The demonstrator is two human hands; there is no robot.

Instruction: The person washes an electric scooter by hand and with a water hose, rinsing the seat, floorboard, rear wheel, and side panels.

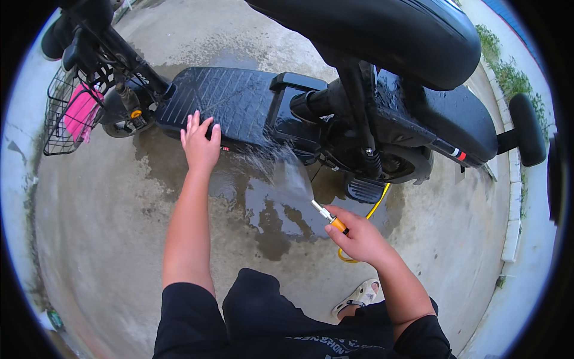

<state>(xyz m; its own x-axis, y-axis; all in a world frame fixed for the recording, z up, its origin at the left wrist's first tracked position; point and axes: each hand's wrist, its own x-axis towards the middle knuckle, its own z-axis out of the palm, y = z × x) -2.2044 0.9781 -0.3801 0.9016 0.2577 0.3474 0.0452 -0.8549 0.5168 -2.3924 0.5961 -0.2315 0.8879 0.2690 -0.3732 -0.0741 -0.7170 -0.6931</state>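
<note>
My right hand (358, 233) is closed around a hose spray nozzle (329, 216) with a metal tip and an orange grip. Water fans out of the tip onto the near side of the wet black footboard (233, 101) of an electric scooter. With fingers spread, my left hand (201, 142) rests at the footboard's near edge and holds nothing. A yellow hose (379, 202) runs behind my right hand, partly hidden by it. The scooter's black seat (394, 36) is at the upper right.
At the left, a black wire basket (56, 114) holds a pink cloth (82, 112) by the front wheel. A footrest pedal (364, 189) juts out near the rear wheel. Puddles (278, 211) lie on the concrete below the scooter. A kerb (513, 215) runs along the right.
</note>
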